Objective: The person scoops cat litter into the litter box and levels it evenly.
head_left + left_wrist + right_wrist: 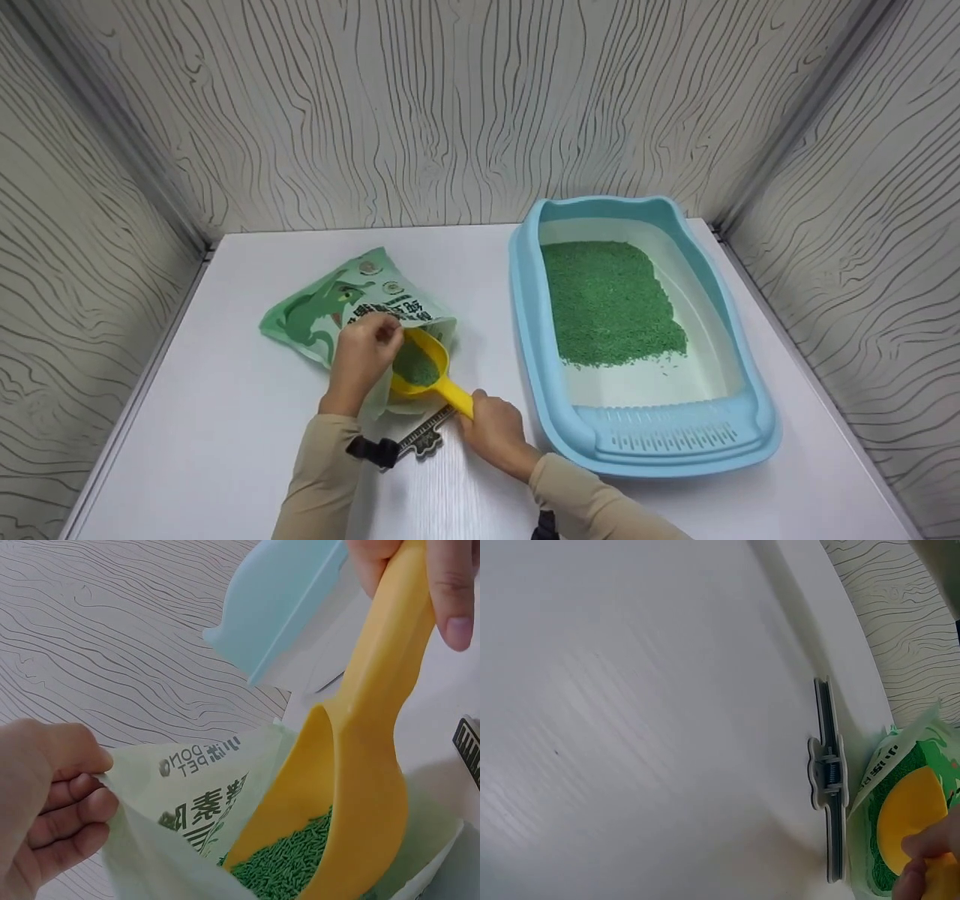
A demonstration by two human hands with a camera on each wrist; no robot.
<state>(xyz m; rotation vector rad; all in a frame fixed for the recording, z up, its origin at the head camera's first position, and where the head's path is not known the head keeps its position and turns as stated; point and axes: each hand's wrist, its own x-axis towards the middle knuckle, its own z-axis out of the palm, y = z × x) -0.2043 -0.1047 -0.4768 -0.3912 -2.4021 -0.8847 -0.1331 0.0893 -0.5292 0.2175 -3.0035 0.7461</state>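
Observation:
A light green bag of cat litter [330, 300] lies on the table, its mouth facing the person. My left hand [367, 352] pinches the edge of the bag's mouth between thumb and finger, as the left wrist view shows. With my right hand [496, 431] I grip the handle of a yellow scoop [367, 727]. The scoop's bowl sits in the bag's mouth and holds green pellets [289, 859]. More pellets around the bowl show inside the bag in the right wrist view.
To the right stands a blue litter box [529, 337] with green pellets [611, 300] spread over part of its white floor. A long bag clip [830, 776] lies on the white table [450, 487] beside the bag's mouth. Wood-grain panels [450, 112] enclose the back and sides.

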